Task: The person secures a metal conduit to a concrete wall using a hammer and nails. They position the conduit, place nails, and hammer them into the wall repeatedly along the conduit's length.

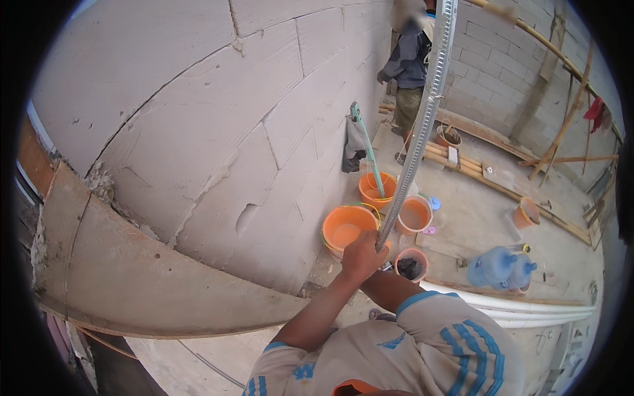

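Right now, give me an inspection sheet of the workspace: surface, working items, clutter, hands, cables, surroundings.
Surface: grey concrete floor, unevenly coloured.
Working items: long, perforated grey metal strip, held at a slant.
Clutter: round orange plastic buckets, translucent blue plastic jugs, long white plastic pipes.
Hands: bare left hand closed around the strip's visible lower end; right hand hidden from view.
Cables: thin grey line at lower left; cable or rod, cannot tell.
Surroundings: pale block wall on the left; person in dark jacket near its far end.

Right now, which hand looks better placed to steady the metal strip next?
Probably the left hand: it grips the metal strip at its lowest visible part. The right forearm shows, but the right hand is hidden, so I cannot judge its hold.
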Motion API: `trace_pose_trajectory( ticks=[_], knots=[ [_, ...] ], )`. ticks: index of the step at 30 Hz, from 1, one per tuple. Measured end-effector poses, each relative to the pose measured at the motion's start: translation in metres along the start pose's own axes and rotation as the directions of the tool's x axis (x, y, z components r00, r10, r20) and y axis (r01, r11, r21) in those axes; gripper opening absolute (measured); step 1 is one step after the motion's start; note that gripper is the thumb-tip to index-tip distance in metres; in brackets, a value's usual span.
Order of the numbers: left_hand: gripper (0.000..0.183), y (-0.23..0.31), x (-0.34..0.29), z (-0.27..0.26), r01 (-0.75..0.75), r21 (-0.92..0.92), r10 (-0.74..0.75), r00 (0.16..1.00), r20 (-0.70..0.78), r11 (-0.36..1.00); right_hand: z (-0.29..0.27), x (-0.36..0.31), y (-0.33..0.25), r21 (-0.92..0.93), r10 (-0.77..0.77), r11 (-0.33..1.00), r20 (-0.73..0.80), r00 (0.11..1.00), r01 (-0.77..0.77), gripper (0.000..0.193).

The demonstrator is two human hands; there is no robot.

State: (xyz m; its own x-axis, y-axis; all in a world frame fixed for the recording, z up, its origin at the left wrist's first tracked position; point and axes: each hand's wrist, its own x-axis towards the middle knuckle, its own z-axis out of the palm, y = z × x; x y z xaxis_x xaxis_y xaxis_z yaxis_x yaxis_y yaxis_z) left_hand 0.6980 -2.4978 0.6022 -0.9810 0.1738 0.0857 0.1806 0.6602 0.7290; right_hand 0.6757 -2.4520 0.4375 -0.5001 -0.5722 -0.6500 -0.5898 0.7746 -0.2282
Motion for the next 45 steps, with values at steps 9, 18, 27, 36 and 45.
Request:
trace_pose_trajectory(
  ticks=[9, 18, 27, 36, 45],
  knots=[
    [0.03, -0.031, 0.002, -0.087, 0.099, -0.039, -0.104, 0.985, -0.138, 0.994, -0.039, -0.022, -0.051, 0.2, -0.486, 0.834, -0.173, 0.856, 0.514, 0.039],
    [0.031, -0.033, -0.005, -0.142, 0.186, -0.134, -0.222, 0.913, -0.342, 0.973, -0.032, -0.094, 0.053, 0.426, -0.203, 0.857, -0.239, 0.95, 0.29, 0.064],
    [0.041, 0.073, 0.0, -0.23, 0.197, -0.092, -0.214, 0.791, -0.574, 0.976, -0.085, -0.054, 0.028, 0.215, -0.27, 0.871, -0.54, 0.797, 0.441, 0.098],
    [0.041, 0.152, -0.001, -0.337, 0.153, 0.117, -0.012, 0.655, -0.755, 0.981, -0.154, -0.065, -0.054, 0.36, -0.283, 0.726, -0.619, 0.733, 0.585, 0.059],
    [0.045, 0.217, -0.008, -0.421, 0.284, 0.21, 0.011, 0.57, -0.822, 0.935, -0.142, -0.014, -0.069, 0.176, -0.302, 0.722, -0.79, 0.533, 0.67, 0.047]
  ],
)
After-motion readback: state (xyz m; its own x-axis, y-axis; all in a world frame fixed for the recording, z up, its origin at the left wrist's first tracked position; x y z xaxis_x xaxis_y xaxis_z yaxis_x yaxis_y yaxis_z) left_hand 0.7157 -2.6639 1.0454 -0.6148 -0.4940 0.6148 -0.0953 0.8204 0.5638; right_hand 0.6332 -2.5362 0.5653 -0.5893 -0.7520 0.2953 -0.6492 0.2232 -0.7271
